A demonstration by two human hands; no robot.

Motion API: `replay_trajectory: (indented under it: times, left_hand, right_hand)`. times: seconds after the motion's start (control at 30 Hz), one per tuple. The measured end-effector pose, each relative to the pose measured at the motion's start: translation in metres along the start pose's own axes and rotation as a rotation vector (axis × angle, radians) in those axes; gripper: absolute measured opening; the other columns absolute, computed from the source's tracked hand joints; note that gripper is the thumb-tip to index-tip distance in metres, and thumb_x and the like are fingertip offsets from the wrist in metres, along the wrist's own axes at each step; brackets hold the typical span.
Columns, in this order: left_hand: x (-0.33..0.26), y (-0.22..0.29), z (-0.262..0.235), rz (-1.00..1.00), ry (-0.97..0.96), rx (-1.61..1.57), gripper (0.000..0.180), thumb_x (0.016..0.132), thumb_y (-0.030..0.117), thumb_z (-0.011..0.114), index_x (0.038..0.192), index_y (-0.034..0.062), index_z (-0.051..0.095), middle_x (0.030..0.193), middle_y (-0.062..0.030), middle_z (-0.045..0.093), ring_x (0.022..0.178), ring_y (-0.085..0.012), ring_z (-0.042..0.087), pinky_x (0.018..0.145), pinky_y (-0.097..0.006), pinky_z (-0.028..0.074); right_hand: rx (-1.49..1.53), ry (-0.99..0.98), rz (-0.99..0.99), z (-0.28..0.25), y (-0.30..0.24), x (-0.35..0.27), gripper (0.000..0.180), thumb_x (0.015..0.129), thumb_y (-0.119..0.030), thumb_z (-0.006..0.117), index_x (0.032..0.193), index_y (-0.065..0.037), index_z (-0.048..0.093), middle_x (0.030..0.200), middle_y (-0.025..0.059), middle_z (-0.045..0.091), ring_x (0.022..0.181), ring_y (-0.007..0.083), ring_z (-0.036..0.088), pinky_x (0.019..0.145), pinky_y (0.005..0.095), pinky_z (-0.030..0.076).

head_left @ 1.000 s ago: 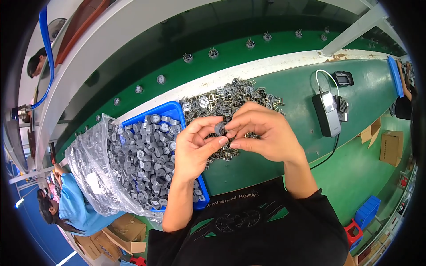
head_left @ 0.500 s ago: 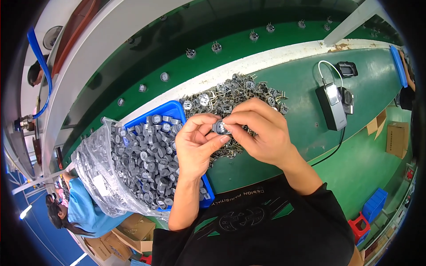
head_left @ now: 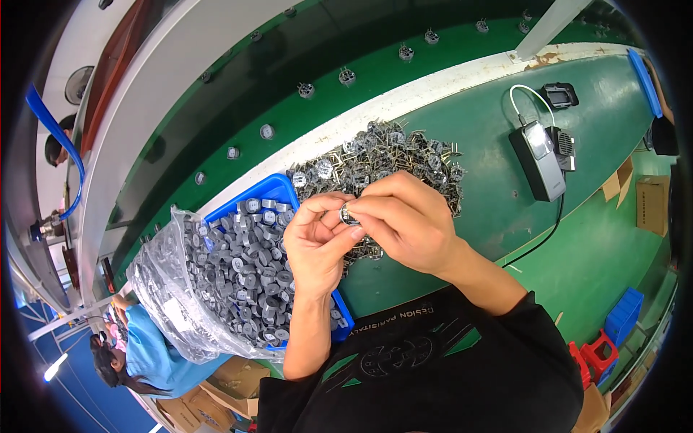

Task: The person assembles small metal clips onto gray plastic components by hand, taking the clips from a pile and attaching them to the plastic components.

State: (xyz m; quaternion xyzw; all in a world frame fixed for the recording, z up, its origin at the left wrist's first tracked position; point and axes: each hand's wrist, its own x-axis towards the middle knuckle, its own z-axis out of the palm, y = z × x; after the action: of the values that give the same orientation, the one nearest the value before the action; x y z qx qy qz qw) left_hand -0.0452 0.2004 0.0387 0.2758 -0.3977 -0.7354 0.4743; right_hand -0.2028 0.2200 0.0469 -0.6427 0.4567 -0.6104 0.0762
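Observation:
My left hand (head_left: pixel 315 242) and my right hand (head_left: pixel 410 222) meet over the bench. Their fingertips pinch a small round part (head_left: pixel 349 215) between them; the fingers partly cover it, so its details do not show fully. Just beyond my hands lies a heap of pinned plug inserts (head_left: pixel 393 151), dark round pieces with metal prongs. To the left, grey round caps (head_left: pixel 249 270) fill a blue tray (head_left: pixel 290 190). A clear plastic bag (head_left: pixel 170 292) with more caps lies over the tray's left side.
Past the white ledge (head_left: pixel 426 85), a green belt (head_left: pixel 289 108) carries spaced-out round parts (head_left: pixel 306 90). A black and grey device (head_left: pixel 538 162) with a white cable stands at the right of the bench. A co-worker in blue (head_left: pixel 162 353) is at lower left; cartons (head_left: pixel 652 206) are at right.
My hands stay together and have shifted slightly left in the picture. The right fingers now reach further over the small part, and it appears turned. The whole view has tilted a little.

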Motion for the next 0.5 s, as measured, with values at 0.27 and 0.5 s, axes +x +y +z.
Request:
replay_trajectory:
  times: [0.27, 0.5]
  left_hand:
    - [0.021, 0.026, -0.004, -0.078, 0.167, 0.271, 0.023, 0.082, -0.009, 0.066, 0.104, -0.0054, 0.068, 0.097, -0.0147, 0.071, 0.087, -0.0193, 0.069, 0.081, -0.029, 0.054]
    - [0.114, 0.054, -0.052, 0.043, 0.437, 0.938, 0.025, 0.084, 0.009, 0.071, 0.106, -0.0028, 0.069, 0.088, -0.0065, 0.068, 0.076, -0.0115, 0.062, 0.071, -0.026, 0.05]
  right_hand:
    - [0.182, -0.186, 0.19, -0.021, 0.018, 0.01, 0.028, 0.081, 0.002, 0.064, 0.107, -0.004, 0.067, 0.089, 0.0071, 0.061, 0.07, 0.023, 0.061, 0.06, 0.0318, 0.051]
    - [-0.475, -0.351, 0.227, -0.06, 0.119, 0.014, 0.019, 0.082, -0.002, 0.064, 0.1, -0.002, 0.069, 0.084, 0.0101, 0.061, 0.073, 0.0265, 0.06, 0.068, 0.0357, 0.049]
